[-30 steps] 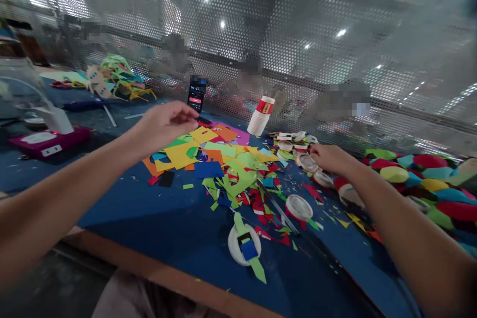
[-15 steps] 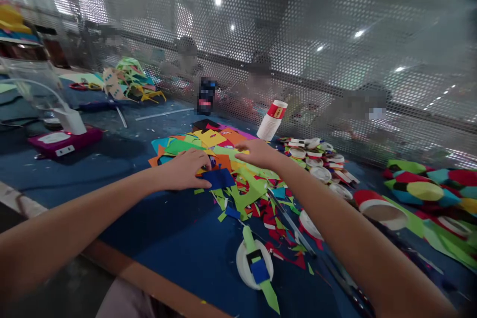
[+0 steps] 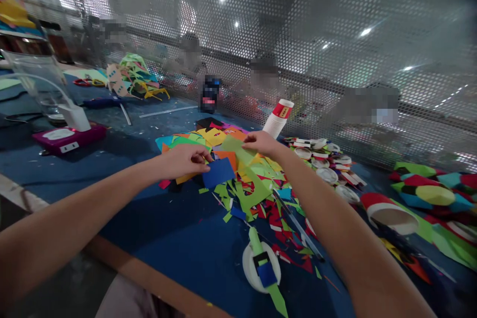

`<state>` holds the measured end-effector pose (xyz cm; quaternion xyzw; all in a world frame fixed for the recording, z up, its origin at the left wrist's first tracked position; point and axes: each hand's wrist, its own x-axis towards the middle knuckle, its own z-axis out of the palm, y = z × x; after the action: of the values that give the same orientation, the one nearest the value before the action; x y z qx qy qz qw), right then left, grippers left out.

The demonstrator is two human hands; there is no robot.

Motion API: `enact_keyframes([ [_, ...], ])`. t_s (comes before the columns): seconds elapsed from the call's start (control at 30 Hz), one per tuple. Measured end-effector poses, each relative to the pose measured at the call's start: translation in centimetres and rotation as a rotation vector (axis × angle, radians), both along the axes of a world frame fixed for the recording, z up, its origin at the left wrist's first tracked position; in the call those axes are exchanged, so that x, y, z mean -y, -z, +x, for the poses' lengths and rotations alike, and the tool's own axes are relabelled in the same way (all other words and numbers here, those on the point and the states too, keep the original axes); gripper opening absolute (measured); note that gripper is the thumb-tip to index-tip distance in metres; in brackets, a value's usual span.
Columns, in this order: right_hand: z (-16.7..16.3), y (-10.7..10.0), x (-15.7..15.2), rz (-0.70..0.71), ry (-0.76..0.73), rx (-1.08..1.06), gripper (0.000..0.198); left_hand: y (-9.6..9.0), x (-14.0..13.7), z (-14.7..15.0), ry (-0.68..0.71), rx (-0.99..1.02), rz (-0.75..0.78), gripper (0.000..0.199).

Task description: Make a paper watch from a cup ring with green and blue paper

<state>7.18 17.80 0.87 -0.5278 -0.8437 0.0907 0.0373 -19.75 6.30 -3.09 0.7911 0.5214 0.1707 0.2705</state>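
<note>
My left hand (image 3: 183, 160) pinches a dark blue paper rectangle (image 3: 218, 173) at its left edge, lifted a little over the heap of coloured paper scraps (image 3: 249, 185). My right hand (image 3: 263, 143) grips a light green paper sheet (image 3: 235, 146) just above the same heap, a short way behind the blue piece. Both arms reach in from the near edge of the blue table (image 3: 175, 231).
A white paper disc with a green strip and blue square (image 3: 261, 269) lies near the front. A stack of red-and-white paper cups (image 3: 278, 118) stands behind the heap; loose cups and lids (image 3: 323, 159) spread to the right. A purple device (image 3: 69, 136) sits at the left, a phone (image 3: 209, 94) by the mesh wall.
My right hand left the cups at the right and came to the paper heap, taking a green sheet. My left hand dropped onto the heap and lifted the blue rectangle.
</note>
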Motion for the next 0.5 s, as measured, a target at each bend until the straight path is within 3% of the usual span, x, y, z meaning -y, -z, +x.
enact_keyframes([
  [0.3,1.7,-2.6,2.7,0.177,0.104,0.159,0.030,-1.3,0.4,0.2,-0.097,-0.061,0.053,0.031],
  [0.37,1.6,-2.6,4.2,0.161,0.016,0.214,0.036,-1.4,0.5,0.2,-0.128,-0.084,0.079,0.031],
  [0.5,1.4,-1.6,6.7,-0.018,-0.235,0.320,0.051,-1.4,0.4,0.0,-0.203,-0.120,0.127,0.031],
])
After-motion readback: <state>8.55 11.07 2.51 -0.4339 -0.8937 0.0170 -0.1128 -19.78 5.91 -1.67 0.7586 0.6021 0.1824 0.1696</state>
